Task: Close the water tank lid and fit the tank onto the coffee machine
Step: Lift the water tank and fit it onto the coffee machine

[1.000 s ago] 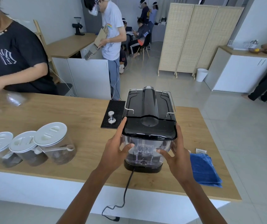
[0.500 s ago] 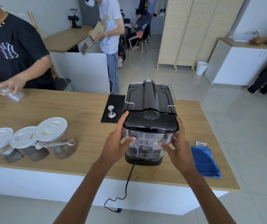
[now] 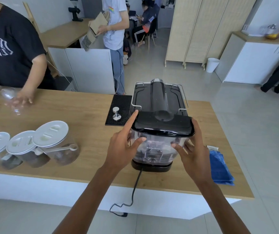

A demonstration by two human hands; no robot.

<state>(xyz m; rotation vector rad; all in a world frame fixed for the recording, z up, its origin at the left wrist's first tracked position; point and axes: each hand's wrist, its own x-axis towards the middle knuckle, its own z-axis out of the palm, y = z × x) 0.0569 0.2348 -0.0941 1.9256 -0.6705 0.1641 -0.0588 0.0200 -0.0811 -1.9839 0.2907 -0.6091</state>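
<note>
A black coffee machine [image 3: 159, 97] stands on the wooden counter with its back towards me. The clear water tank [image 3: 157, 147] sits upright against that back, on the machine's black base, with its black lid [image 3: 164, 124] lying flat and shut on top. My left hand [image 3: 123, 144] grips the tank's left side, thumb on the near face and index finger stretched up along the lid's left edge. My right hand [image 3: 191, 149] holds the tank's right side, thumb on the near face and fingers behind the lid's right corner.
Three clear jars with white lids [image 3: 32, 144] stand at the left, a scoop beside them. A tamper [image 3: 116, 114] rests on a black mat [image 3: 118, 108] left of the machine. A folded blue cloth [image 3: 219, 168] lies to the right. The power cord [image 3: 133, 191] hangs over the near edge. A person in black [image 3: 10, 46] handles glasses at far left.
Both hands stay on the tank and it sits slightly lower on the machine's base. My left index finger now reaches up along the lid's edge. The person at the left has moved a hand along the counter.
</note>
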